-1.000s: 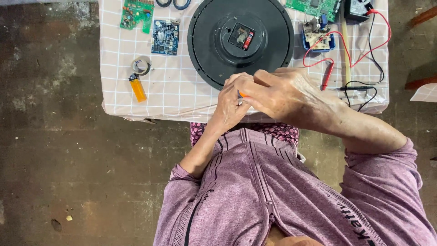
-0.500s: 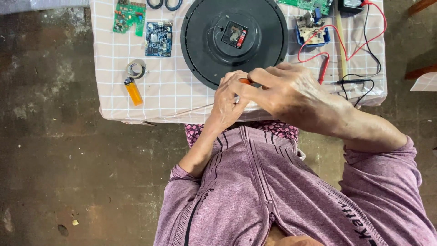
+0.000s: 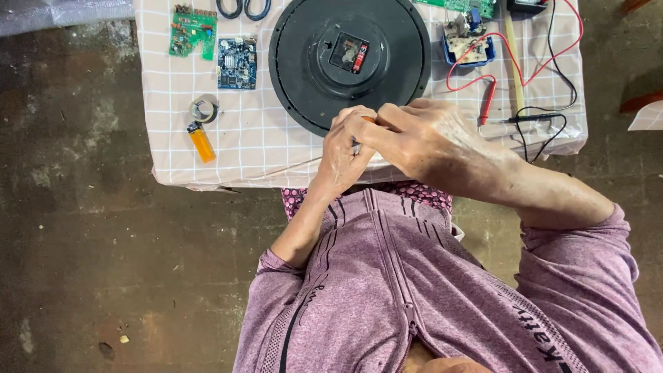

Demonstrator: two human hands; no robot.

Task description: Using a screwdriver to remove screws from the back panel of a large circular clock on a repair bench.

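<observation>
Two hands meet in our head view at the table (image 3: 207, 155) near edge | left hand (image 3: 343, 155) and right hand (image 3: 421, 138) pinch a small orange-tipped tool (image 3: 368, 119) together, beside the black round clock back (image 3: 349, 59) | step: we judge a part being readied; next calls for steady aim.

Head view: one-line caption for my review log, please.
Both hands, left hand and right hand, close together on a small orange-tipped tool beside a round black clock back on a checked tablecloth.
</observation>
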